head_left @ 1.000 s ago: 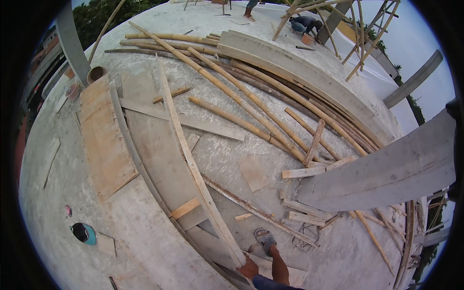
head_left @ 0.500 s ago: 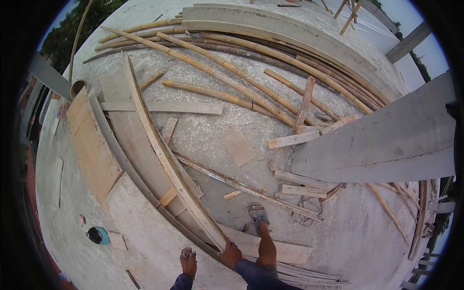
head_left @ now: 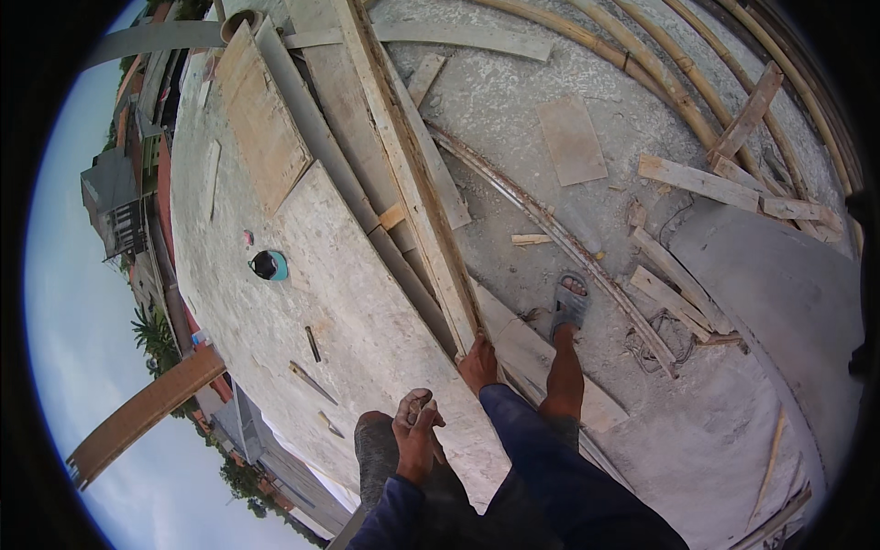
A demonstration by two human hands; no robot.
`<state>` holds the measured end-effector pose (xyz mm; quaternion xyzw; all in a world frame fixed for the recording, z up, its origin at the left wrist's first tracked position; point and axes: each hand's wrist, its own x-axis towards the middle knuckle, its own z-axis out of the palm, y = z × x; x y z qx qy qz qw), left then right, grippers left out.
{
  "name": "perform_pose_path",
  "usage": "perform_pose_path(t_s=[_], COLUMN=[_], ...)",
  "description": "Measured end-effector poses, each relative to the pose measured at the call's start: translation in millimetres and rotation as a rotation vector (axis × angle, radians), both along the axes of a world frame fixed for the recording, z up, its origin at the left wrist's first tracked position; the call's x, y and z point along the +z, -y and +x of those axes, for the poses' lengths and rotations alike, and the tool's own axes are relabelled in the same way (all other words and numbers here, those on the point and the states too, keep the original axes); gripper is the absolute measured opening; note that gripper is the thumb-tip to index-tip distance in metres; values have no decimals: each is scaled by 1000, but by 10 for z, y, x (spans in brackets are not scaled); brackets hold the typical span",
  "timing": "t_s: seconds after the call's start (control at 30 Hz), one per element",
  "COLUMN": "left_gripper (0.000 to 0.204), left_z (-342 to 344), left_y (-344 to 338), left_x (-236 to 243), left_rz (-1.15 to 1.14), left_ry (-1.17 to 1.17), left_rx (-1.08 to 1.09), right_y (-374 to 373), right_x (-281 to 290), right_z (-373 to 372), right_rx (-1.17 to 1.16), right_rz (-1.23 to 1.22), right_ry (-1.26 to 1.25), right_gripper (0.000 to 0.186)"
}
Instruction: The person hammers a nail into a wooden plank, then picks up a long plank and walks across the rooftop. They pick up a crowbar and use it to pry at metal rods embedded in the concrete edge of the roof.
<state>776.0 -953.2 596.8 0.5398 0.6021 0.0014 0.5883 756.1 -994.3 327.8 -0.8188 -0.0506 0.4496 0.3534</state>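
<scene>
My right hand [head_left: 478, 365] grips the near end of a long, narrow wooden plank [head_left: 426, 215], which runs away up the middle of the view, over other boards. My left hand [head_left: 417, 435] is closed in front of my left knee, with dusty fingertips, around something too small to make out. Beside the long plank lie a grey curved board [head_left: 312, 119], a tan plywood sheet [head_left: 261, 119] and a pale panel [head_left: 357, 266]. My sandalled right foot [head_left: 570, 302] stands on the concrete, right of the plank.
Bamboo poles [head_left: 651, 64], scrap wood [head_left: 698, 181] and a rusty bar [head_left: 559, 234] lie to the right, near a large concrete column [head_left: 770, 312]. A teal cap [head_left: 268, 265] and small tools [head_left: 312, 343] lie at left, near the slab's edge with rooftops and trees beyond.
The view has swung left and down, bringing the slab's edge and my knees into sight. My left hand, absent at first, has come in and risen. My right hand still holds the plank.
</scene>
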Motion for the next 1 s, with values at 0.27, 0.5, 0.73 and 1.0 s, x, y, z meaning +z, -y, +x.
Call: perform_pose_path(t_s=[0.27,0.5,0.73,1.0], left_gripper=[40,37,38,28], left_z=[535,400,228,-178], left_y=[-167,-161,-119,-148], left_x=[1015,1431,1299,246], left_rz=[-4,-74,124,-34], left_ry=[66,343,188,21], left_rx=[241,512,510,349], right_y=[98,147,355,159], right_x=[29,-38,-132,64], right_z=[164,217,550,540], right_rx=[-111,-63,-151,-96], right_rz=[-12,50,12,-34], right_ry=[-45,-71,-356,-301], right_gripper=[85,82,85,78])
